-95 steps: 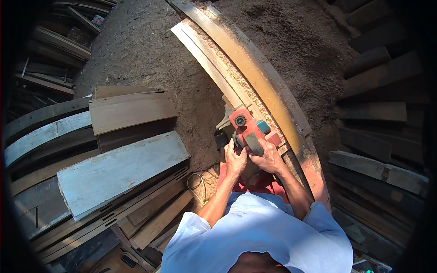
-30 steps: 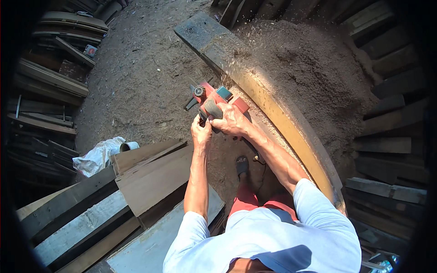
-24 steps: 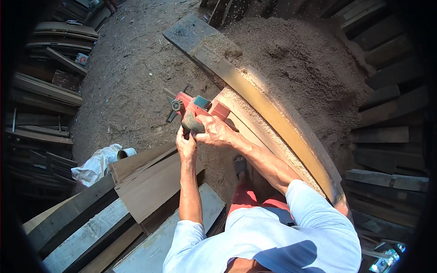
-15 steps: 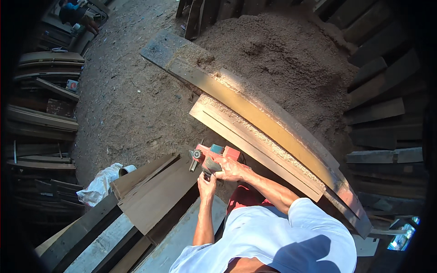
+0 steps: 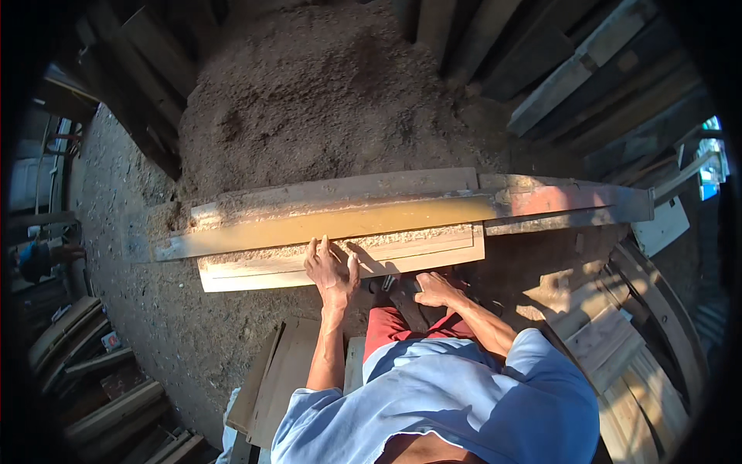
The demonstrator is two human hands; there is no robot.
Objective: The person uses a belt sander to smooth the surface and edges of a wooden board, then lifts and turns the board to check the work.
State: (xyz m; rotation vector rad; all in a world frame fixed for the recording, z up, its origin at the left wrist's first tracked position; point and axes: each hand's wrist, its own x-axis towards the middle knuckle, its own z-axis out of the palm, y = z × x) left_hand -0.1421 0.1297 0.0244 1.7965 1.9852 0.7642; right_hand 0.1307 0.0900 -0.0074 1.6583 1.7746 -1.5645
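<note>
My left hand [image 5: 332, 276] lies over a pale wooden board [image 5: 433, 251], its fingers spread and reaching across the wood shavings [image 5: 294, 254] along the far side. A thin groove line runs lengthwise on the board. Behind the board, a long beam with a yellow face [image 5: 371, 223] stretches from left to right. Closer to my lap, my right hand [image 5: 437, 290] is closed with its fingers curled, just off the board's near edge. What it grips, if anything, is hidden in dark shadow. The red and black electric planer cannot be made out.
A large heap of sawdust [image 5: 309, 108] spreads beyond the beam. Dark planks [image 5: 541, 93] lean at the far right, and cut boards [image 5: 618, 363] lie to my near right. Stacked timber [image 5: 116, 410] stands at the near left. Another person's hand [image 5: 68, 253] shows at the left edge.
My view has swung right, so the board and beam now lie across in front. Both hands were on the planer; my left hand has left it and moved onto the board.
</note>
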